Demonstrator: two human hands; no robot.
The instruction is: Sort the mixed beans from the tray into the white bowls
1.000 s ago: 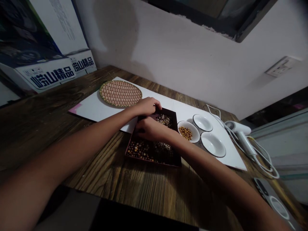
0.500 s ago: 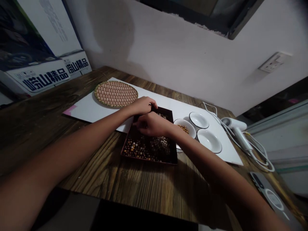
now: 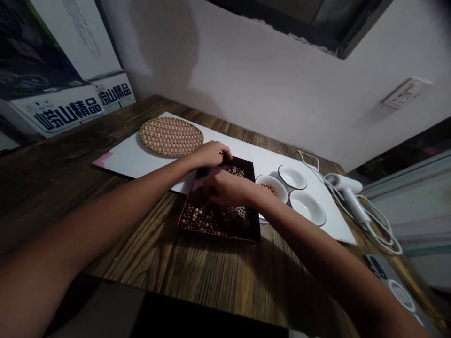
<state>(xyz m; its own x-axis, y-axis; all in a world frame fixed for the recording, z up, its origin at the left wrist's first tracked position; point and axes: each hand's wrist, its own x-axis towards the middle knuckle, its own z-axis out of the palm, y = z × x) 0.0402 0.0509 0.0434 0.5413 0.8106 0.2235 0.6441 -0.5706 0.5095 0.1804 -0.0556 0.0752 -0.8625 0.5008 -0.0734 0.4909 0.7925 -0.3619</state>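
A dark square tray (image 3: pixel 254 232) full of small mixed beads (image 3: pixel 206 219) sits on the wooden table (image 3: pixel 197 277). My left hand (image 3: pixel 211 153) curls over the tray's far left rim and grips it. Over the middle of the tray, my right hand (image 3: pixel 225 188) is lowered onto the beads with its fingers drawn together; whatever they pinch is hidden. Right of the tray stand three white bowls: the nearest bowl (image 3: pixel 278 184) holds yellow-brown beads, the other two (image 3: pixel 291 176) (image 3: pixel 307 206) look bare.
A round woven mat (image 3: pixel 171 136) lies on a white sheet (image 3: pixel 137 157) at the back left. A white hair dryer (image 3: pixel 347 193) with its cord lies at the right. Printed boxes (image 3: pixel 66 110) stand at the far left. A phone (image 3: pixel 394 286) lies near the right edge.
My right hand has slid a little toward the tray's near side over the beads. The left hand keeps its grip on the rim. The view shifted slightly.
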